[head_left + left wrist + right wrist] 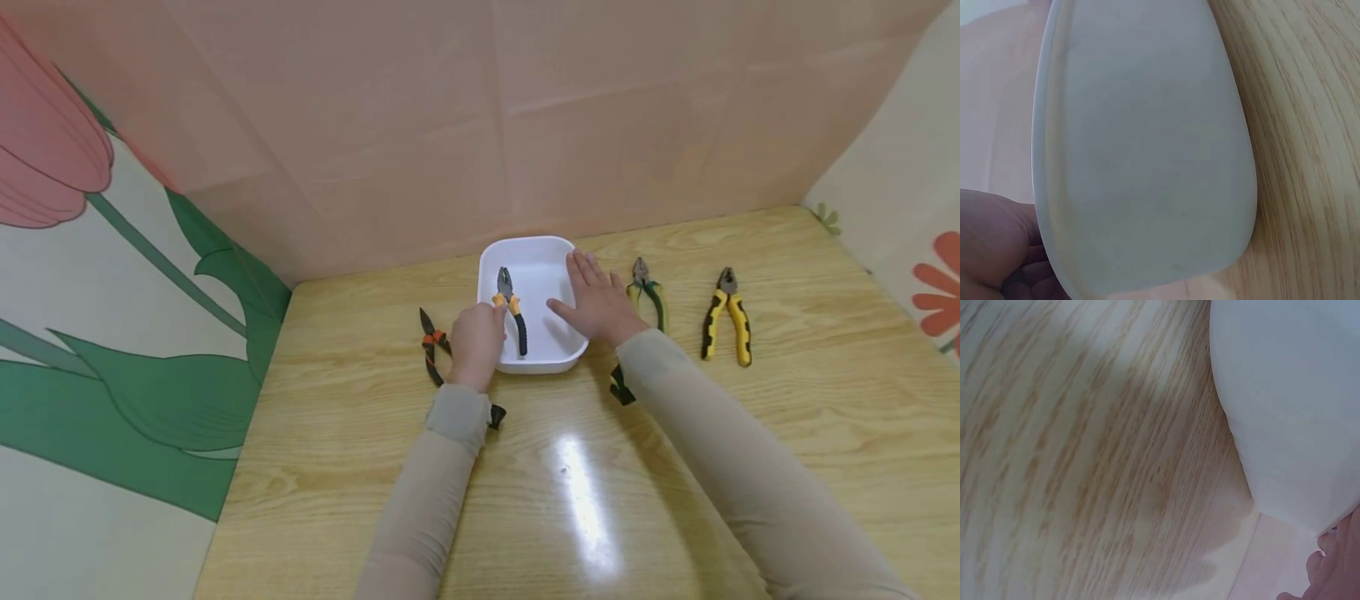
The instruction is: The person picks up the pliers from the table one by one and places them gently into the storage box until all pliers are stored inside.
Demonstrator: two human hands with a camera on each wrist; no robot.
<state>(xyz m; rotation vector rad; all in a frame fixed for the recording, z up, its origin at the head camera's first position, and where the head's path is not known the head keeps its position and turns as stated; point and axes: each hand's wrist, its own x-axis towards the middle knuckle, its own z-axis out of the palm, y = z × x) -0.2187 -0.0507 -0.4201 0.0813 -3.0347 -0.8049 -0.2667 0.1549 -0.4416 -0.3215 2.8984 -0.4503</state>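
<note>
A white rectangular tray (542,365) sits on the wooden table near the wall. Inside it, toward its left side, are pliers (522,333) with orange and black handles, jaws toward the wall. My left hand (477,340) is curled at the tray's left rim and grips one plier handle, which it mostly hides. In the left wrist view, its curled fingers (1032,275) show beyond the tray's rim. My right hand (600,302) lies with fingers spread and straight against the tray's right rim, thumb over the inside.
Long-nose pliers (430,350) with red and black handles lie left of the tray, partly behind my left hand. Right of the tray are green-handled pliers (660,304), partly hidden by my right hand, and yellow-and-black pliers (738,329). A pinkish covering (390,125) hangs behind the table.
</note>
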